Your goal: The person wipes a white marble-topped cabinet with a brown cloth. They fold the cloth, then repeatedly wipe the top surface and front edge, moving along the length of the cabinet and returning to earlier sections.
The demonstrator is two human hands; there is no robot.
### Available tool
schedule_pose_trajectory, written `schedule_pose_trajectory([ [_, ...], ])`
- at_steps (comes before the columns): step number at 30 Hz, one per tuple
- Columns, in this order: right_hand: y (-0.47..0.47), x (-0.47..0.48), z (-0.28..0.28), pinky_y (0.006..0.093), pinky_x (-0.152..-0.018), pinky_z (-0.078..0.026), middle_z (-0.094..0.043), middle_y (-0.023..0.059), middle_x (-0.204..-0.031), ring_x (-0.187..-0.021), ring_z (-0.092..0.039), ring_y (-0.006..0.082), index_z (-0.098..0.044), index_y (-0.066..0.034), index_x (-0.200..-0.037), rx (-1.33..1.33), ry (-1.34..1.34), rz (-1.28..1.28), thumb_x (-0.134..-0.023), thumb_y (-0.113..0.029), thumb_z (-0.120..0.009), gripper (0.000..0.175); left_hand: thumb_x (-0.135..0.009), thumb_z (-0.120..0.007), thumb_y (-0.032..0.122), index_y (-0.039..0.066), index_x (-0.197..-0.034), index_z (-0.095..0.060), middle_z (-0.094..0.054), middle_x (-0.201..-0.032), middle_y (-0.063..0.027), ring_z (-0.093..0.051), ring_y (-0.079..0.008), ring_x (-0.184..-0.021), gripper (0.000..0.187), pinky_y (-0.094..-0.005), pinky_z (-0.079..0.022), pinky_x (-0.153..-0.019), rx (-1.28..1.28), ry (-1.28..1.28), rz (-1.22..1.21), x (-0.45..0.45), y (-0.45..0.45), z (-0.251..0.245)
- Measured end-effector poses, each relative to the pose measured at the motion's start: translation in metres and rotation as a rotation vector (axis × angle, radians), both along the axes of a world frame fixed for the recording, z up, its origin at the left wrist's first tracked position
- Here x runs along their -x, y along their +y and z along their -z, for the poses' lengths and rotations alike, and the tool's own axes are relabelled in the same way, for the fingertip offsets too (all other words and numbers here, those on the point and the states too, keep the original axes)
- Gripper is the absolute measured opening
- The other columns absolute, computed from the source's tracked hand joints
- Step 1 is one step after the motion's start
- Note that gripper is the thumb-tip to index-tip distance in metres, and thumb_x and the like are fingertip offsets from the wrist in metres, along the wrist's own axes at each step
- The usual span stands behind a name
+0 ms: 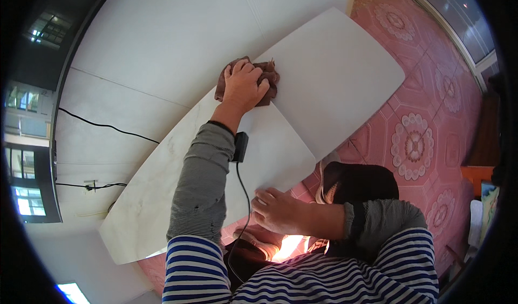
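My left hand point(243, 83) presses on a crumpled brown cloth point(272, 77), fingers spread over it. The cloth lies by the wall, where the marble-patterned white top point(162, 174) meets a second white panel or tabletop point(336, 69). A small black box point(240, 147) with a black cable is beside my left forearm. Lower down, my right hand point(277, 211) is by the near edge of the marble-patterned top, its fingers bent and somewhat apart, with no held object visible. Whether its fingertips touch the edge I cannot tell.
A pale wall point(162, 32) runs behind the furniture, with black cables and a wall socket point(90, 186). A large dark screen point(30, 61) is at the left. Pink patterned floor tiles point(412, 142) lie to the right, near a glazed door point(457, 16). My legs and shoes are close below the top.
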State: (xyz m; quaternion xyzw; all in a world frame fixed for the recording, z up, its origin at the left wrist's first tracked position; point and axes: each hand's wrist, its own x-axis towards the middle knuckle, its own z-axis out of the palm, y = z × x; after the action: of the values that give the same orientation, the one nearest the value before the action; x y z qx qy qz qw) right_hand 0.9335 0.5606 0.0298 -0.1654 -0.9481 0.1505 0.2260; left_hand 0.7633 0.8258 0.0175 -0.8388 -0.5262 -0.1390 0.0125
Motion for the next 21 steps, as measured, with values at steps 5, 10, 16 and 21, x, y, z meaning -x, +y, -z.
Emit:
schedule_pose_trajectory([
  [5,-0.004,0.0,0.002,0.044,-0.094,-0.049,-0.061,0.0114,-0.11,-0.114,-0.054,0.0335,-0.073,-0.0049,-0.088,-0.006,-0.031,-0.009,-0.079,-0.021,-0.068,0.019,-0.085,-0.065,0.035,0.012,-0.092,-0.069,-0.064,-0.11,-0.0066,-0.05,-0.0322,-0.125,0.024,-0.0679,-0.024,-0.112,0.062,-0.056,0.228,-0.024,-0.045,-0.004],
  [10,-0.017,0.003,0.016,0.0537,-0.104,-0.043,-0.06,0.0144,-0.122,-0.122,-0.052,0.0361,-0.074,-0.004,-0.095,0.006,-0.064,0.01,-0.085,-0.025,-0.061,0.027,-0.078,-0.071,0.034,0.011,-0.089,-0.068,-0.064,-0.102,-0.0072,-0.055,-0.0305,-0.119,0.026,-0.0653,-0.023,-0.114,0.157,-0.085,0.411,-0.064,-0.109,-0.016],
  [16,-0.025,0.007,0.037,0.0579,-0.119,-0.031,-0.049,0.0149,-0.147,-0.138,-0.043,0.0368,-0.071,-0.0053,-0.117,-0.117,0.078,0.114,-0.09,-0.022,-0.056,0.035,-0.073,-0.075,0.037,0.01,-0.084,-0.069,-0.065,-0.099,-0.0064,-0.057,-0.03,-0.118,0.03,-0.0635,-0.027,-0.114,0.324,-0.005,0.563,-0.107,-0.15,-0.029],
  [21,-0.018,0.0,0.036,0.0564,-0.122,-0.026,-0.048,0.013,-0.15,-0.142,-0.041,0.0333,-0.071,-0.0059,-0.116,-0.034,0.119,0.053,-0.091,-0.021,-0.058,0.032,-0.073,-0.076,0.041,0.012,-0.084,-0.069,-0.065,-0.1,-0.0058,-0.057,-0.0297,-0.12,0.032,-0.0612,-0.029,-0.116,0.299,0.124,0.591,-0.106,-0.153,-0.04],
])
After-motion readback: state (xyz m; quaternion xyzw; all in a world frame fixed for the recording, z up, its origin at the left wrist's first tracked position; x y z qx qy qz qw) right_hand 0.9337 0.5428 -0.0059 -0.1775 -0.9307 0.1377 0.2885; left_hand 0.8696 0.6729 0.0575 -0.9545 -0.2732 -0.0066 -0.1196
